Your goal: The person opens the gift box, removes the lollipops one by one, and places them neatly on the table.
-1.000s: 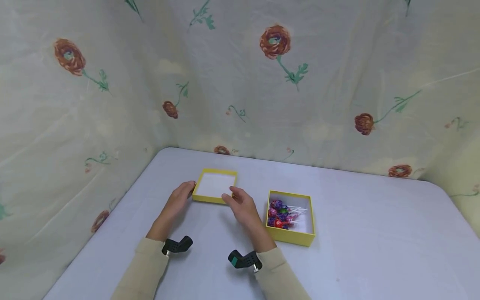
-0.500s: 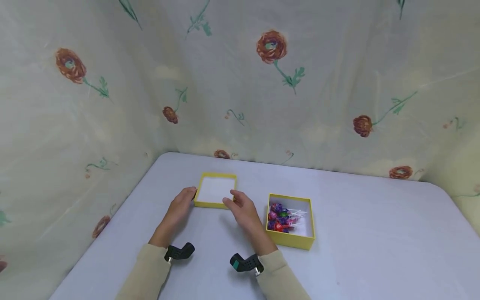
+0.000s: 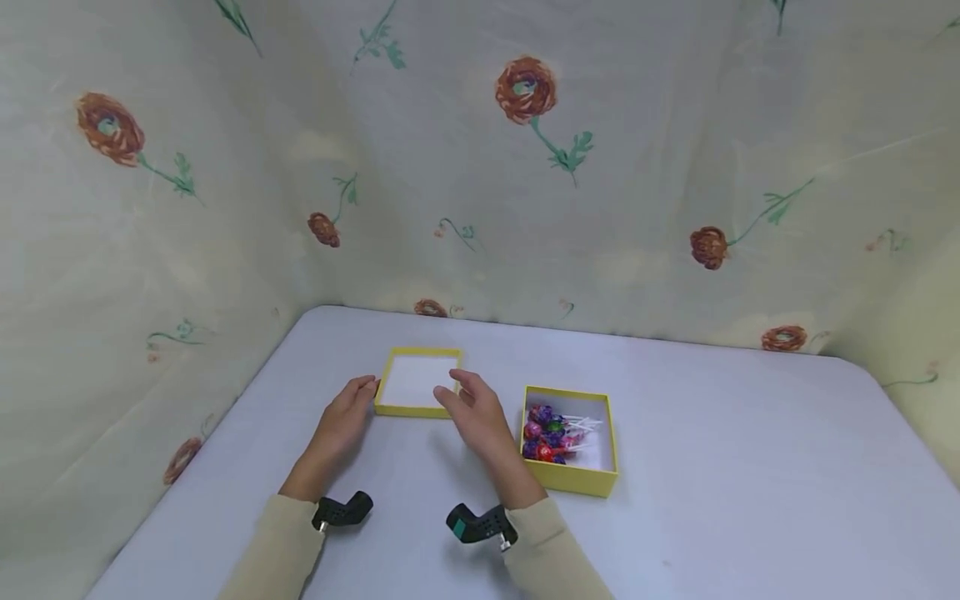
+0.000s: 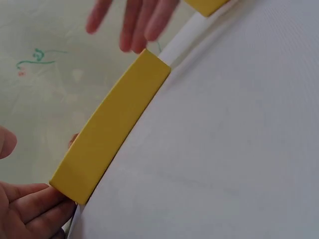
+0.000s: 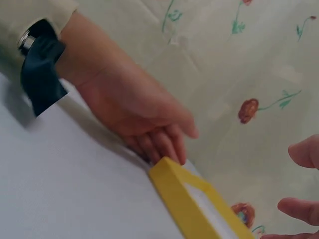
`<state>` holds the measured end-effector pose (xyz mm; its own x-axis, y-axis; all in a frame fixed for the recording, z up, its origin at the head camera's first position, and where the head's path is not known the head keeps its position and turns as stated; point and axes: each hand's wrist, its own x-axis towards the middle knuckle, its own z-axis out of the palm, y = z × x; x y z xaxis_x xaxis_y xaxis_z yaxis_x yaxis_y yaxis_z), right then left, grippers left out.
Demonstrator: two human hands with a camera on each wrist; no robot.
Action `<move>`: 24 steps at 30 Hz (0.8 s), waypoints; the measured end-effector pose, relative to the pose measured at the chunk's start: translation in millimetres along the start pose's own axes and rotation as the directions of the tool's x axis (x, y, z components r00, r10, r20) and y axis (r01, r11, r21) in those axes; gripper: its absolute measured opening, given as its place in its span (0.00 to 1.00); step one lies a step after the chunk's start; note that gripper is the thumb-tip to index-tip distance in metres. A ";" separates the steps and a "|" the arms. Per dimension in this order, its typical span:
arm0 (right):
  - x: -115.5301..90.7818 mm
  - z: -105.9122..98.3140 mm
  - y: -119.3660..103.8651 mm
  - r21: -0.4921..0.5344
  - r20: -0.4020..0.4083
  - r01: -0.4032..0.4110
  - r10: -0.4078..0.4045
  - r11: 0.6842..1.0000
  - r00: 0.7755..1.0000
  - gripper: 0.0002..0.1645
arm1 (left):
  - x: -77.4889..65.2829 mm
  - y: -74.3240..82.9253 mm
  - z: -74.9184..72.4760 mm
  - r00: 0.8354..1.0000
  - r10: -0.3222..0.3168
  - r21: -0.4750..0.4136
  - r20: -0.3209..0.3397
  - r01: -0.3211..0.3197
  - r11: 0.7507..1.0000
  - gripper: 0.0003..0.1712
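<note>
Around your bench (image 3: 712, 467) hangs a flowered cloth (image 3: 600, 250), behind it and at its sides. Your right hand (image 3: 476, 412) stands in the way a little: in the head view it covers the near right corner of the shallow yellow tray (image 3: 412, 412). This tray lies on the bench between your hands, its white inside facing up. To its right, just past your right forearm, is a deeper yellow box (image 3: 573, 479) — lollipops (image 3: 546, 435) are gathered at its left side, with white sticks pointing right. Your left hand (image 3: 341, 421) touches the tray's left side with fingers rather straight; your right fingers are apart, and I cannot tell whether they touch it. Compared with half a second ago, everything sits slightly further left in the head view — tray, box and hands keep nearly the same places to each other.
</note>
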<state>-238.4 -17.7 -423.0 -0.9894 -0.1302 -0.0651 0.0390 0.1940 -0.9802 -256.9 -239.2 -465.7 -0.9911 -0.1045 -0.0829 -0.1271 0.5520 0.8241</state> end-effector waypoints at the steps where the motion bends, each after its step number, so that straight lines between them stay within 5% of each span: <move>1: -1.0 -1.1 -4.3 0.010 -0.005 0.000 0.000 1.000 1.000 0.35 | -0.4 0.4 -0.8 1.000 -0.004 0.007 0.000 0.004 1.000 0.35; 11: -14.8 -21.7 -39.0 0.136 0.016 0.079 -0.082 0.988 0.997 0.27 | -2.0 0.0 -3.6 1.000 0.020 0.014 -0.002 -0.020 1.000 0.36; 15: -20.0 -34.9 -48.3 0.143 0.020 0.125 -0.129 0.982 0.991 0.25 | -5.9 3.4 -4.8 0.981 0.122 -0.014 -0.152 -0.126 0.992 0.28; 17: -23.8 -42.8 -51.0 0.130 0.017 0.138 -0.141 0.982 0.990 0.24 | -10.3 10.2 -5.5 0.936 0.230 -0.010 -0.266 -0.241 0.971 0.22; 19: -27.4 -52.0 -51.1 0.107 0.009 0.159 -0.161 0.981 0.987 0.23 | -15.5 21.2 -4.8 0.867 0.347 0.030 -0.358 -0.360 0.932 0.18; 22: -31.6 -67.3 -49.0 0.062 0.008 0.180 -0.180 0.982 0.984 0.22 | -22.0 40.5 0.7 0.766 0.503 0.088 -0.401 -0.514 0.853 0.16; 24: -31.2 -77.7 -46.0 0.034 0.016 0.210 -0.211 0.977 0.977 0.22 | -25.6 51.7 7.4 0.730 0.563 0.097 -0.388 -0.575 0.813 0.16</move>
<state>-220.2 53.0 -361.4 -0.9729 -0.1840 0.1398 -0.1650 0.1295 -0.9778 -238.4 -201.8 -425.2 -0.7792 -0.0870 0.6207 0.4624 0.5887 0.6630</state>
